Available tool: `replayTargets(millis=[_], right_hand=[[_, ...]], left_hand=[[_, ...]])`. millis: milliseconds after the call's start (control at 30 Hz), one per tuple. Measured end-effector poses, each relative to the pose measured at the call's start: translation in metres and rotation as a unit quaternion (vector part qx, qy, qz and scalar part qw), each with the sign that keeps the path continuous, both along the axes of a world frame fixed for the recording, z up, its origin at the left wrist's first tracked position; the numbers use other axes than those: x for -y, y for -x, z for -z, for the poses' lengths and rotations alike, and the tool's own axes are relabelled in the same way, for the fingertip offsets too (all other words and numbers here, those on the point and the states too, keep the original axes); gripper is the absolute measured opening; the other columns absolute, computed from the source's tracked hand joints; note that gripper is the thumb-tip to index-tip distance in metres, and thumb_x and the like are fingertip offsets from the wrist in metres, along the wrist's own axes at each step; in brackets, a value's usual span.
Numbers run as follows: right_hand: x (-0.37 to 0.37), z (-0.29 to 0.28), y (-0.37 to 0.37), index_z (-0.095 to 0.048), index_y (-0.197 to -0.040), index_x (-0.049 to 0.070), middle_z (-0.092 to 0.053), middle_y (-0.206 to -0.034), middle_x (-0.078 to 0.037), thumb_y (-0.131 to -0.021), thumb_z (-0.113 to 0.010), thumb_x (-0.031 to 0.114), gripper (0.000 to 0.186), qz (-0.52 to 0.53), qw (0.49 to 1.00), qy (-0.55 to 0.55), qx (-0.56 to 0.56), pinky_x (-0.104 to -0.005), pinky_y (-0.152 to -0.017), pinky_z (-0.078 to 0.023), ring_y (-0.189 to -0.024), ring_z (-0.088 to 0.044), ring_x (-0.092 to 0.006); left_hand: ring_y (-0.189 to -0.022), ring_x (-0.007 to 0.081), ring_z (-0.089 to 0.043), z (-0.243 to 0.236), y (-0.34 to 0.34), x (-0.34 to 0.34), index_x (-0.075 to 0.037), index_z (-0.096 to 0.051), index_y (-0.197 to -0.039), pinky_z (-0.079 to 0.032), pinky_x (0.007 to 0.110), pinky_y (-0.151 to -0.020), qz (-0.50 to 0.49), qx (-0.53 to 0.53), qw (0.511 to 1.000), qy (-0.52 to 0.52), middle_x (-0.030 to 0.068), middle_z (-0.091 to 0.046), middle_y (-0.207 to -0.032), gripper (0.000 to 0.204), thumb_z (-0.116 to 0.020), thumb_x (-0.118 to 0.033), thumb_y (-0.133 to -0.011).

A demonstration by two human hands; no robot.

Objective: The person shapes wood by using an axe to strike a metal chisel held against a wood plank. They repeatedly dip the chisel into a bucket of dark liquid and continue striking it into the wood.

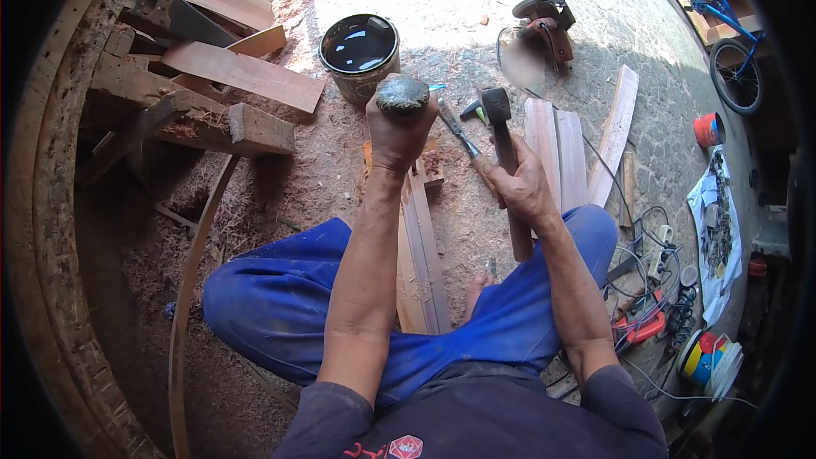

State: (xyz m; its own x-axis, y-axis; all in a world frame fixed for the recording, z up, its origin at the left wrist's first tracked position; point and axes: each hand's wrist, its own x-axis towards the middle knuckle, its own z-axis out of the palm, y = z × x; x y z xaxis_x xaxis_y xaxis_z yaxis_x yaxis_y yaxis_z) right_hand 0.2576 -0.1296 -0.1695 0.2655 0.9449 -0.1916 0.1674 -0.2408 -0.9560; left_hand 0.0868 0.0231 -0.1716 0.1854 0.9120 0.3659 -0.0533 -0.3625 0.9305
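Reddish shavings and sawdust litter the rough, sunlit floor (442, 42). At the far left stands a weathered timber frame (64, 289), pitted and splintery along its edge, and beside it a handsaw (174, 13) leans among smooth, pale boards (242, 72). Next comes a round bucket (344, 83), its wall smeared, filled well up with a glossy dark liquid (361, 41) that reflects the light.

Just nearer, the left hand (395, 138) is raised, forearm straight, its fingers wrapped round a tool with a blunt, rounded end (403, 93) facing up. Below it, long straight wood strips (419, 263) run between the blue-trousered legs (280, 289).

To the right, a slim chisel (463, 134) slants toward the right hand (525, 185); whether it is held cannot be told. That hand curls round the handle of a dark-headed hammer (505, 150), head uppermost. Beyond it lie planed planks (557, 149), then tangled cables (667, 263), a red can (707, 130) and a multicoloured tub (705, 361), contents unclear.
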Motion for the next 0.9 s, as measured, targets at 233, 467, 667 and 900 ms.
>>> replayTargets(millis=[233, 467, 667, 900], right_hand=[[-0.013, -0.033, 0.020, -0.055, -0.131, 0.001, -0.067, -0.093, -0.014, -0.089, -0.069, 0.013, 0.046, -0.037, 0.990, -0.080, 0.112, -0.0366, -0.074, -0.051, -0.083, -0.066, -0.0223], [-0.038, -0.110, 0.030, -0.053, -0.135, 0.004, -0.070, -0.097, -0.020, -0.090, -0.069, 0.011, 0.049, -0.096, 0.951, -0.144, 0.256, -0.0386, -0.078, -0.055, -0.083, -0.072, -0.0288], [-0.054, -0.159, 0.034, -0.054, -0.136, 0.004, -0.070, -0.097, -0.023, -0.090, -0.071, 0.014, 0.050, -0.097, 0.907, -0.258, 0.320, -0.0402, -0.077, -0.056, -0.086, -0.073, -0.0293], [-0.075, -0.135, 0.034, -0.047, -0.135, 0.006, -0.069, -0.084, -0.023, -0.095, -0.057, 0.010, 0.042, -0.267, 0.801, -0.004, 0.536, -0.0502, -0.074, -0.056, -0.081, -0.072, -0.0378]], left_hand=[[-0.069, 0.0111, -0.062, 0.007, 0.011, -0.006, -0.002, -0.064, -0.082, -0.052, 0.030, -0.068, 0.010, -0.028, 0.999, 0.029, 0.0029, -0.067, -0.075, 0.017, -0.080, -0.007, -0.079], [-0.071, 0.0098, -0.062, 0.015, 0.011, -0.012, -0.002, -0.066, -0.083, -0.052, 0.030, -0.068, 0.060, 0.055, 0.994, 0.074, 0.0017, -0.068, -0.076, 0.014, -0.079, -0.007, -0.080], [-0.073, 0.0102, -0.063, 0.016, 0.009, -0.012, -0.001, -0.067, -0.088, -0.053, 0.030, -0.071, -0.003, 0.016, 1.000, 0.016, 0.0011, -0.069, -0.080, 0.014, -0.078, -0.006, -0.081], [-0.088, 0.0130, -0.068, 0.014, 0.003, -0.012, -0.004, -0.071, -0.104, -0.055, 0.030, -0.080, -0.003, 0.064, 0.998, 0.026, 0.0013, -0.073, -0.097, 0.022, -0.079, -0.007, -0.084]])
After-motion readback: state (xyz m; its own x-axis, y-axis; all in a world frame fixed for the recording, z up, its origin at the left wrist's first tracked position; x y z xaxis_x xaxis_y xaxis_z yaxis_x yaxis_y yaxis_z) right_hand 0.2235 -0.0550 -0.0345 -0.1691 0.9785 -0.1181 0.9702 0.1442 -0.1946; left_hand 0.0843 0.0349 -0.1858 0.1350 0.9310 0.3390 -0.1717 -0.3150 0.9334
